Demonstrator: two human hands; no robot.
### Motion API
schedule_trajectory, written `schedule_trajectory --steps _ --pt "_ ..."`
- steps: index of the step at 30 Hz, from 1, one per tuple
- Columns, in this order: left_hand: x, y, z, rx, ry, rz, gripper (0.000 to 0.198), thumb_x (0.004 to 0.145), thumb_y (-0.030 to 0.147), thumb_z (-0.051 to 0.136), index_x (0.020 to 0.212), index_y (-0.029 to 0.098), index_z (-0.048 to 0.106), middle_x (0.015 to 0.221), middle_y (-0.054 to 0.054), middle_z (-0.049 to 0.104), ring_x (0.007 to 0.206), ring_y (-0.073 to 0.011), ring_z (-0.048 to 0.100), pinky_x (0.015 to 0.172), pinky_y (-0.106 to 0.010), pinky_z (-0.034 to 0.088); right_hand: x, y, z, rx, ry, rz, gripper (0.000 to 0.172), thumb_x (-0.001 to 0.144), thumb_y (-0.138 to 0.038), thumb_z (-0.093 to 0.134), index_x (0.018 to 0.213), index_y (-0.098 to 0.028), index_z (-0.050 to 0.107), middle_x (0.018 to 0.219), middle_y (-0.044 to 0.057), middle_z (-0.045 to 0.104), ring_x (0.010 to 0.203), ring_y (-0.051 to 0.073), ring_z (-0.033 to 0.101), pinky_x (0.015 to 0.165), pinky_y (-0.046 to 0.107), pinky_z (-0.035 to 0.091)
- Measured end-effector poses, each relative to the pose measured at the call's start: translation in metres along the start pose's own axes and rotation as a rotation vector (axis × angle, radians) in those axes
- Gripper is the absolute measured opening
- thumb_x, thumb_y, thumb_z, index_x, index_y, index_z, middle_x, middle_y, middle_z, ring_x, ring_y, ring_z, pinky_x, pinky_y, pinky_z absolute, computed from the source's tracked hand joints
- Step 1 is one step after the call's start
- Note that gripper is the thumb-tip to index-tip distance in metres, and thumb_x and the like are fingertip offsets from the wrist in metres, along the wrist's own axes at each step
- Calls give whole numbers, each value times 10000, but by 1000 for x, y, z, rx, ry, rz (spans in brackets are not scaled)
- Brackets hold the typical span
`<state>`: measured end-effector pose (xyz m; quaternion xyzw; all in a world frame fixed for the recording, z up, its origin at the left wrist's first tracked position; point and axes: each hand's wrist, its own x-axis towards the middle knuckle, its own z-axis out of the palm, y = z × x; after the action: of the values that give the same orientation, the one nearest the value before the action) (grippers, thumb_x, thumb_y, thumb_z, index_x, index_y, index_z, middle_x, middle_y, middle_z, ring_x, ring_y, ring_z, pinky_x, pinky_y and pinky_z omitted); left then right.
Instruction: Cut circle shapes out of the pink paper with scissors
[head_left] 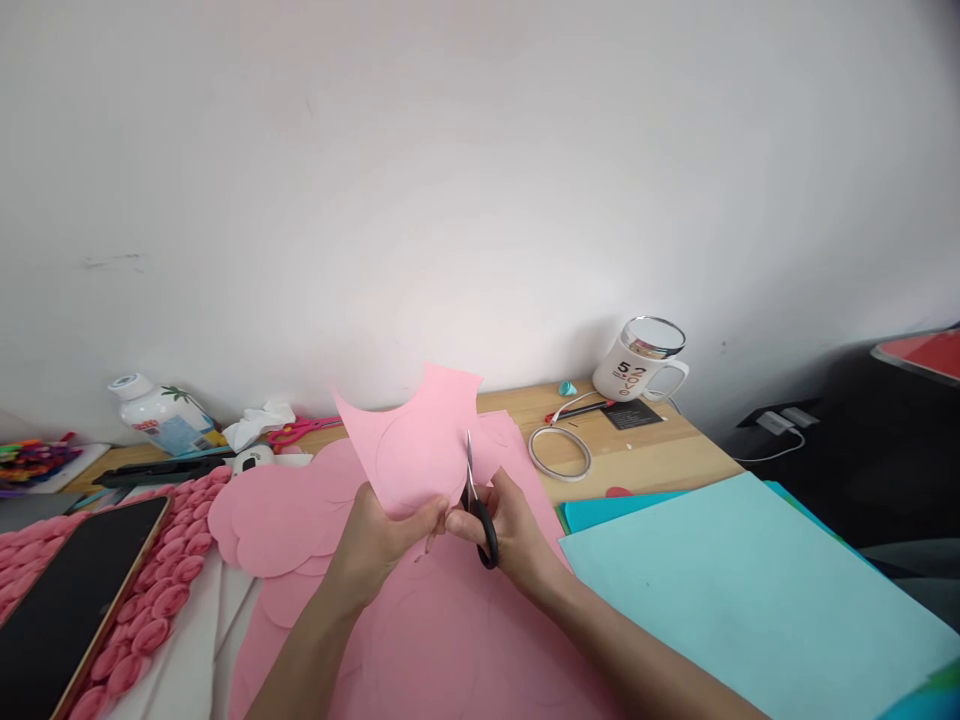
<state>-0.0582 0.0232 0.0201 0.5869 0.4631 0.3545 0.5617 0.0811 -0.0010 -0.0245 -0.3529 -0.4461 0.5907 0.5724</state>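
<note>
My left hand (386,540) pinches the lower edge of a piece of pink paper (420,450), raised above the desk. A faint drawn curve shows on the piece, and its upper left edge is cut in a hollow arc. My right hand (510,525) is closed round the black handles of a pair of scissors (486,530). Their blades point up, at the right part of the paper; how far they are spread is hard to tell. Beneath both hands lie larger pink sheets (427,650) with drawn circles. Cut pink rounded pieces (277,520) overlap to the left.
Light blue sheets (750,590) lie at the right. Behind them stand a white mug (637,360) and a coiled cable (559,453). At the left are a phone (82,600), a white bottle (169,415) and pink-handled scissors (300,431). A wall rises behind the desk.
</note>
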Motion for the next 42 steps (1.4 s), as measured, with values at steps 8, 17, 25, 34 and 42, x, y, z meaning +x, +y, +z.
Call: schedule_trajectory --steps 8,17,25,34,42 --pt "0 1 -1 24 -22 20 143 692 234 624 598 156 550 467 44 481 460 -99 413 425 -231 332 -1 -3 0 -53 2 0 511 599 -414 755 902 -216 394 550 -88 403 506 106 405 475 221 310" --pt "0 -2 -3 34 -28 10 197 710 253 613 559 150 540 478 29 479 468 -102 416 420 -234 330 -2 -12 4 -146 -6 -2 523 647 -522 668 981 -210 414 618 -16 572 551 159 519 499 252 338" --pt "1 -2 -3 38 -48 23 260 728 250 601 502 147 525 489 15 497 478 -101 427 440 -235 340 -1 -8 2 -103 24 -9 464 653 -399 705 937 -199 397 559 -62 497 524 110 409 488 230 312" --pt "1 -4 -6 25 -37 20 243 713 239 600 496 147 537 481 9 504 454 -98 418 441 -246 342 -2 -4 -1 -148 86 33 442 638 -382 711 757 -219 317 527 -79 475 470 93 437 482 236 357" --pt "3 -4 -6 23 11 12 249 682 272 623 486 149 533 472 10 499 437 -97 413 434 -250 341 -3 -3 -2 -197 115 82 462 648 -375 706 717 -227 274 513 -84 506 471 105 492 452 217 358"
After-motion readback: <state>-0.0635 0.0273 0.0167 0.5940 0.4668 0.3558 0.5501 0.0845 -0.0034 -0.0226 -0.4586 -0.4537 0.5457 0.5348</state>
